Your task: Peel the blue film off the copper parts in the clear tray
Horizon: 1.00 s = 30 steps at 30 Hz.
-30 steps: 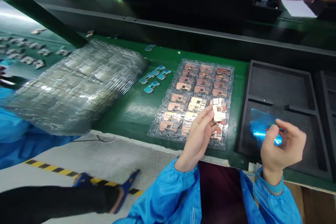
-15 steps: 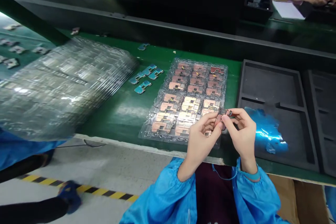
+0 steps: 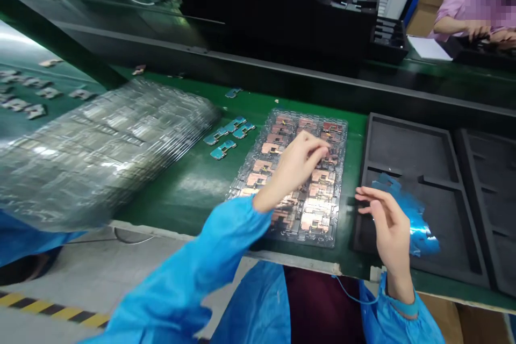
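Observation:
My left hand (image 3: 296,169) reaches over a clear plastic blister tray (image 3: 341,183), its fingers bunched above the upper rows. Whether it holds a board is hidden. Copper-coloured circuit boards (image 3: 316,220) sit in the tray's pockets. My right hand (image 3: 387,220) hovers at the edge of a black foam tray (image 3: 407,145), fingers apart and empty. Just beside those fingers, a crumpled sheet of shiny blue film (image 3: 415,220) lies in the foam tray. Both arms wear blue sleeves.
The trays rest on a green conveyor belt (image 3: 181,188), with small teal-covered boards (image 3: 223,137) and a blurred stack of clear trays (image 3: 100,150) to the left. Behind stands a black machine housing (image 3: 262,11). A co-worker's pink sleeve (image 3: 451,24) shows far right.
My hands have parted. The left moved forward over the tray, the right moved right towards the blue film, and the small board held between them is no longer visible.

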### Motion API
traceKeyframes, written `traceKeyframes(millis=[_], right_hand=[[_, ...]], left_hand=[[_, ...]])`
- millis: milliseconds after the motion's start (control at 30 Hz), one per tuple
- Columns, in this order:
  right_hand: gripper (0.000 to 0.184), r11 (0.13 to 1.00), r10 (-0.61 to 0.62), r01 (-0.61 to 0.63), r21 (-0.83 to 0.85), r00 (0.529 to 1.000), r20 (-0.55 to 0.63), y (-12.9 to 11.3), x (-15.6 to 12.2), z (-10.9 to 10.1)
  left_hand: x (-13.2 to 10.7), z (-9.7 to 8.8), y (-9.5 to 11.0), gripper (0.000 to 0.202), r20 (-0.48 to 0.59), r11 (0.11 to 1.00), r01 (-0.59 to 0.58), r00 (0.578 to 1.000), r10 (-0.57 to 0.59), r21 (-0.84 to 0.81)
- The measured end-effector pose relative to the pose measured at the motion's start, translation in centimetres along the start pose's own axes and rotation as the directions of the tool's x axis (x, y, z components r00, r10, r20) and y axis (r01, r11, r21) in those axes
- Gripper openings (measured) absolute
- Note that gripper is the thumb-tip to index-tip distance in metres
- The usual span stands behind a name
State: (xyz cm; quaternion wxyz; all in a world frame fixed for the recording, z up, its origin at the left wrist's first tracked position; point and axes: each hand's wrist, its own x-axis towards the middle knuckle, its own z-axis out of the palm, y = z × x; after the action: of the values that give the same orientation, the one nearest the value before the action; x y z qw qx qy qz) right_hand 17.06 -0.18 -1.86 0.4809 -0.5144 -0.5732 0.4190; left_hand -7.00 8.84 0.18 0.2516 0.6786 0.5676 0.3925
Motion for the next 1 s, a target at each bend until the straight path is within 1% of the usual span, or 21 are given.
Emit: traceKeyframes(millis=[67, 133, 167, 233, 300, 400, 467, 533, 600, 667, 733, 767, 800, 833, 867, 900, 933, 1000], right_hand=[[0.026, 0.999, 0.006, -0.009, -0.041, 0.998, -0.07, 0.6, 0.2, -1.0], [0.027, 0.997, 0.021, -0.028, -0.072, 0.995, -0.098, 1.3, 0.4, -1.8], [0.028, 0.996, 0.029, -0.037, -0.081, 0.995, -0.101, 1.6, 0.4, -2.0], [0.029, 0.994, 0.044, -0.053, -0.092, 0.994, -0.097, 2.1, 0.4, -2.3], [0.031, 0.993, 0.059, -0.067, -0.097, 0.994, -0.088, 2.4, 0.3, -2.4], [0.032, 0.992, 0.074, -0.082, -0.098, 0.993, -0.088, 2.7, 0.3, -2.4], [0.033, 0.991, 0.08, -0.089, -0.098, 0.993, -0.091, 2.8, 0.3, -2.3], [0.033, 0.991, 0.087, -0.096, -0.099, 0.993, -0.083, 3.0, 0.4, -2.2], [0.034, 0.989, 0.099, -0.106, -0.105, 0.993, -0.07, 3.1, 0.3, -2.2], [0.035, 0.986, 0.104, -0.112, -0.127, 0.992, -0.065, 3.3, 0.2, -2.5], [0.037, 0.982, 0.094, -0.105, -0.158, 0.992, -0.08, 3.6, 0.1, -2.9], [0.038, 0.98, 0.082, -0.097, -0.173, 0.992, -0.093, 3.8, 0.2, -3.2], [0.04, 0.979, 0.067, -0.086, -0.185, 0.992, -0.107, 3.9, 0.2, -3.5], [0.041, 0.978, 0.054, -0.076, -0.194, 0.992, -0.115, 4.0, 0.3, -3.7], [0.041, 0.977, 0.046, -0.068, -0.2, 0.993, -0.112, 4.1, 0.3, -3.9], [0.041, 0.977, 0.046, -0.067, -0.202, 0.993, -0.105, 4.2, 0.3, -4.1], [0.04, 0.977, 0.053, -0.073, -0.202, 0.993, -0.104, 4.3, 0.3, -4.1], [0.038, 0.977, 0.079, -0.102, -0.189, 0.989, -0.128, 4.5, 0.1, -4.0]], left_hand=[[4.1, 0.5, -2.1, 0.024, 0.077, 0.989, -0.043, 0.996, 0.033, 0.14], [7.4, 1.6, -3.8, 0.02, 0.154, 0.98, -0.061, 0.988, 0.031, 0.191], [8.5, 2.1, -4.4, 0.017, 0.176, 0.976, -0.07, 0.984, 0.034, 0.204], [9.6, 3.2, -5.3, 0.009, 0.179, 0.967, -0.098, 0.982, 0.055, 0.236], [9.6, 3.7, -6.0, 0.006, 0.147, 0.947, -0.127, 0.985, 0.086, 0.297], [8.0, 3.9, -6.5, 0.016, 0.105, 0.905, -0.178, 0.983, 0.149, 0.385], [6.6, 3.9, -6.5, 0.024, 0.142, 0.876, -0.24, 0.97, 0.198, 0.417], [5.2, 4.0, -6.4, 0.028, 0.209, 0.849, -0.304, 0.949, 0.234, 0.433], [4.2, 4.1, -6.2, 0.032, 0.248, 0.825, -0.335, 0.938, 0.244, 0.454], [3.8, 3.9, -6.0, 0.037, 0.264, 0.806, -0.354, 0.931, 0.253, 0.474], [4.0, 2.8, -6.3, 0.04, 0.281, 0.801, -0.376, 0.921, 0.269, 0.466], [4.4, 1.8, -6.8, 0.04, 0.277, 0.813, -0.357, 0.928, 0.251, 0.46], [5.0, 0.5, -7.4, 0.038, 0.252, 0.833, -0.302, 0.946, 0.203, 0.465], [5.8, -1.1, -8.3, 0.036, 0.203, 0.851, -0.211, 0.971, 0.127, 0.481], [6.7, -2.9, -9.3, 0.034, 0.13, 0.857, -0.092, 0.991, 0.029, 0.507], [7.7, -4.8, -10.5, 0.034, 0.04, 0.845, 0.04, 0.997, -0.072, 0.534], [8.8, -6.7, -11.8, 0.034, -0.054, 0.817, 0.164, 0.985, -0.161, 0.553], [10.9, -10.0, -14.3, 0.032, -0.215, 0.747, 0.357, 0.934, -0.285, 0.561]])
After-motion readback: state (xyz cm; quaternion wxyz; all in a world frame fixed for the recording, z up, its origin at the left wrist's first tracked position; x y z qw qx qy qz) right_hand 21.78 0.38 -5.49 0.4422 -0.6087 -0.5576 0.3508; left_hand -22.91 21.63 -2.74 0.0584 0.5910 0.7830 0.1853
